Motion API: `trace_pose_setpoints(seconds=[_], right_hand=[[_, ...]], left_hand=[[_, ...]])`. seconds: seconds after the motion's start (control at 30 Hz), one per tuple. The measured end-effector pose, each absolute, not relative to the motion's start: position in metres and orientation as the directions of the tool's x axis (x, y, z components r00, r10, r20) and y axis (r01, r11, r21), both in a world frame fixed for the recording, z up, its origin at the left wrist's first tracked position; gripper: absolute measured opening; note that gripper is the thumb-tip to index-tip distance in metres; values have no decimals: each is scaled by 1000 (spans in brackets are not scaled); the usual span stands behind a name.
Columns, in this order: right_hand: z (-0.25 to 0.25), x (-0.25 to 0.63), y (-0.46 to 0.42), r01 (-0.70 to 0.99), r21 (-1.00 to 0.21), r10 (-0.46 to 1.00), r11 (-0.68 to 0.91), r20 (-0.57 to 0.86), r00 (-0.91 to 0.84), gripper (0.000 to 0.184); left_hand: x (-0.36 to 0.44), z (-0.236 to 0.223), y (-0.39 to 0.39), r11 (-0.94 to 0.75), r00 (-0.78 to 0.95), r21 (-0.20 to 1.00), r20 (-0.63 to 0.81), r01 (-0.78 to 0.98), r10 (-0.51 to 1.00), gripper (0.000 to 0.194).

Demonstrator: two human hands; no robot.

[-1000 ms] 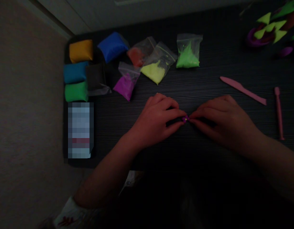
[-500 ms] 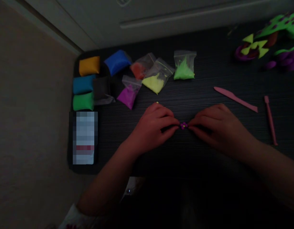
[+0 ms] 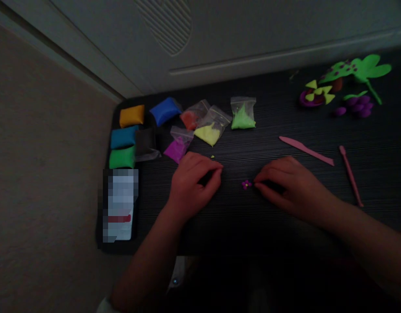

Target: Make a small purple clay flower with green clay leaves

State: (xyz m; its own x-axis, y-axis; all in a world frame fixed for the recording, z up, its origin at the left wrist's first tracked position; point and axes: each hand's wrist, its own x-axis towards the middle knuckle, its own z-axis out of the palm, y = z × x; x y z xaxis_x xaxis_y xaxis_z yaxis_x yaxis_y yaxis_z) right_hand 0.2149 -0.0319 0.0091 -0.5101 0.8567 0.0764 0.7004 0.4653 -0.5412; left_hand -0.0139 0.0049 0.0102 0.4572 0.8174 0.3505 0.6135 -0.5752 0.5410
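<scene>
A tiny purple clay flower with a yellow centre lies on the dark ridged table between my hands. My right hand is closed, thumb and forefinger brought together just right of the flower; a narrow gap appears between fingertips and petals. Farther left, my left hand is pinched closed, away from the flower, and nothing shows at its fingertips. A small yellow clay crumb sits above the left fingertips. Behind that hand is a zip bag of purple clay.
Bags of yellow clay, red clay and light green clay lie behind. Several coloured packs and a phone are at left. Right are a pink clay knife, a pink stick tool and clay models.
My left hand has drawn away to the left from the flower. The flower, earlier between both hands' fingertips, now lies by the right fingertips. The camera view has shifted.
</scene>
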Motion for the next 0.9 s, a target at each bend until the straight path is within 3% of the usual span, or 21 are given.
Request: trace_pose_setpoints(seconds=[0.23,0.43,0.53,0.73,0.9], right_hand=[[5,212,-34,697,-537,850,476,78,-521,16],[4,210,-34,700,-523,846,486,82,-526,16],[5,210,-34,686,-540,852,488,125,-508,15],[9,210,-35,609,-589,842,531,290,-454,13],[10,208,-35,587,-603,836,541,308,-454,14]], left_hand=[[-21,10,9,-390,134,520,462,760,877,10],[-20,9,8,-313,69,605,392,733,918,10],[-17,11,6,-304,113,667,314,680,943,10],[-3,17,-2,-106,442,895,-109,434,890,20],[4,20,-6,-7,543,930,-209,368,813,23]])
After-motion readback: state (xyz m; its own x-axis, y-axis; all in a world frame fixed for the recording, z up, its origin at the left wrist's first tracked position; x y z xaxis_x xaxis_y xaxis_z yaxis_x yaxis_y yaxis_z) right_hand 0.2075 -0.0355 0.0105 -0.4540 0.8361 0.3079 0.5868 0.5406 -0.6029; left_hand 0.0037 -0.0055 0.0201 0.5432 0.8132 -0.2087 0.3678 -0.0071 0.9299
